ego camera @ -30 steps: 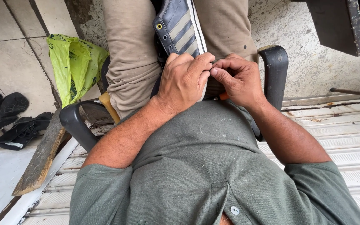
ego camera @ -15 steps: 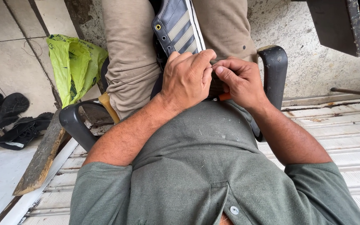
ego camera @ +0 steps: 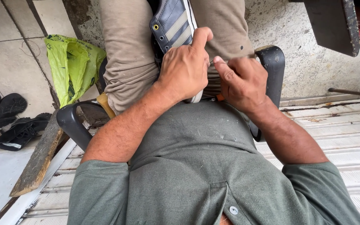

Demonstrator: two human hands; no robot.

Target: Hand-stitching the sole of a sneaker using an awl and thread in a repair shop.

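A grey striped shoe (ego camera: 175, 26) is being held on the lap at twelve o'clock, pressed down by the clenched left hand (ego camera: 184, 68), while something thin, too small to tell, is being pinched by the right hand (ego camera: 241, 81) just beside it. The work on the shoe is judged to be under way, not finished. A dark chair (ego camera: 271, 66) is being sat on, with a green bag (ego camera: 69, 66) and sandals (ego camera: 9, 118) lying on the tiled floor (ego camera: 5, 25) at ten o'clock.
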